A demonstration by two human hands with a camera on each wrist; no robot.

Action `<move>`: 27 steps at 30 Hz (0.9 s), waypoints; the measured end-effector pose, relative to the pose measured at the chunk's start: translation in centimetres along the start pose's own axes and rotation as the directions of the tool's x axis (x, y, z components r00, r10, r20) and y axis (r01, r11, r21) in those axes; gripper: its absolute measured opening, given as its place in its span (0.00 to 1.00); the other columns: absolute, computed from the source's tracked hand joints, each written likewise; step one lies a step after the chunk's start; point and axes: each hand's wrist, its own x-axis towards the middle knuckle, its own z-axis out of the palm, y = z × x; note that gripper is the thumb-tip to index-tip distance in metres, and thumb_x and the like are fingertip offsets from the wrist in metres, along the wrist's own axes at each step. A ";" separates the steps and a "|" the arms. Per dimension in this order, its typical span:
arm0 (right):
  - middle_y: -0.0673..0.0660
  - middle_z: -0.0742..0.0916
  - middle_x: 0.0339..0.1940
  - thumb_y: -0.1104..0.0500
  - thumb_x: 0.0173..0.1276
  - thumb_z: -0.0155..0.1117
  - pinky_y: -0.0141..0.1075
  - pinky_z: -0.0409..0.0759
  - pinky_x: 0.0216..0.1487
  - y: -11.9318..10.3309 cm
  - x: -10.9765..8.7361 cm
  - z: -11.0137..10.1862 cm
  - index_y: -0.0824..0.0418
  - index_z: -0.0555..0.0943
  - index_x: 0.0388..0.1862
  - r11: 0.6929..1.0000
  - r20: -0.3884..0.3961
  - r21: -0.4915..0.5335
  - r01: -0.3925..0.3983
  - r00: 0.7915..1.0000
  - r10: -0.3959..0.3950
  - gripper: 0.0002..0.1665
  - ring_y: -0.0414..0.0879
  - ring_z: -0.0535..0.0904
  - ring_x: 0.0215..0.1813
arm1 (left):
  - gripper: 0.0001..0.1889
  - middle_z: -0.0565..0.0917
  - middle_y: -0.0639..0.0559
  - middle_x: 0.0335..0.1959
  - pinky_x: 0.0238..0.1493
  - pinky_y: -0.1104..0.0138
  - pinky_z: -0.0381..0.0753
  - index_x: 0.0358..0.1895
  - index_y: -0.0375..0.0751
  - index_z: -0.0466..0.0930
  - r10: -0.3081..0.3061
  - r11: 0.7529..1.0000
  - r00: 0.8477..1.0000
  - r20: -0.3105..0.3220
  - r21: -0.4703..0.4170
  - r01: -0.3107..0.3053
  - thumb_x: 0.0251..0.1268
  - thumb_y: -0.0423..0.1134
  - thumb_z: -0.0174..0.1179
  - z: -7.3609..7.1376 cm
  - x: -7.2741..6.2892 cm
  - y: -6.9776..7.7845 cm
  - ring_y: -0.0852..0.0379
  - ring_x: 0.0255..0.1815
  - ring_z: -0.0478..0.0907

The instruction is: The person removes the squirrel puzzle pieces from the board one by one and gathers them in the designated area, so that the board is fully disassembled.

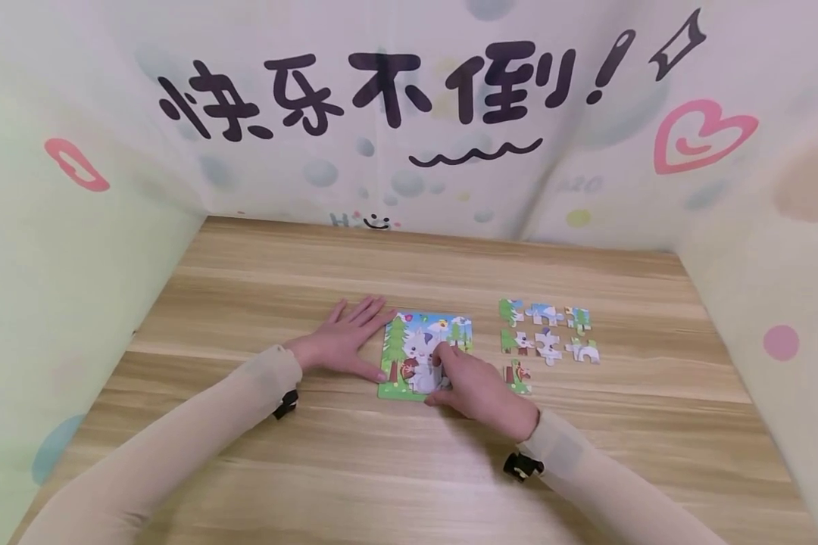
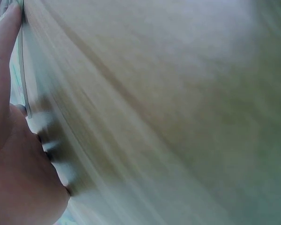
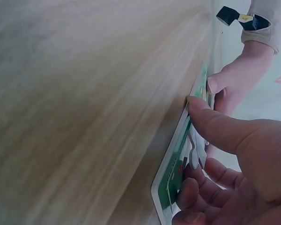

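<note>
A square jigsaw puzzle (image 1: pixel 398 341) with a cartoon animal and green trees lies on the table. The left hand (image 1: pixel 341 341) rests with fingers spread at its left side, its thumb on the puzzle's lower left part. The right hand (image 1: pixel 473 382) reaches over the lower right of the picture, thumb near the front edge and fingers bent. In the right wrist view, a pale puzzle piece (image 3: pixel 195 152) stands slightly raised between that thumb and the fingers. Much of the puzzle's lower right is hidden by the right hand.
Several loose jigsaw pieces (image 1: pixel 548 344) lie in rows to the right of the puzzle. One more piece (image 1: pixel 518 375) lies close beside the right hand. The wooden table (image 1: pixel 313 469) is bounded by printed cloth (image 1: pixel 382 182) at the back and sides.
</note>
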 end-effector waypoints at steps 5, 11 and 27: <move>0.49 0.79 0.33 0.52 0.62 0.81 0.34 0.75 0.29 0.1 0.1 0.0 0.61 0.76 0.53 1.000 0.023 0.011 -0.018 1.000 0.018 0.29 0.41 0.73 0.30 | 0.62 0.36 0.40 0.87 0.81 0.36 0.28 0.87 0.48 0.41 0.001 1.000 1.000 -0.002 0.012 -0.001 0.59 0.71 0.67 0.1 0.1 -0.1 0.40 0.87 0.30; 0.48 0.79 0.33 0.51 0.62 0.81 0.35 0.75 0.30 0.0 0.1 0.1 0.60 0.77 0.53 0.999 0.032 0.014 -0.047 0.998 0.047 0.28 0.41 0.73 0.31 | 0.62 0.35 0.40 0.87 0.80 0.36 0.27 0.87 0.47 0.42 0.003 1.000 1.000 -0.002 0.000 -0.003 0.59 0.71 0.67 0.2 0.1 -0.2 0.39 0.87 0.30; 0.48 0.82 0.39 0.52 0.66 0.78 0.34 0.79 0.40 2.2 -2.5 -0.4 0.61 0.79 0.55 0.990 0.006 0.125 -0.059 0.998 0.059 0.25 0.40 0.75 0.37 | 0.62 0.35 0.40 0.87 0.80 0.36 0.27 0.87 0.48 0.42 -0.003 1.000 1.000 -0.003 0.004 0.003 0.58 0.72 0.67 0.4 0.3 -0.4 0.40 0.87 0.29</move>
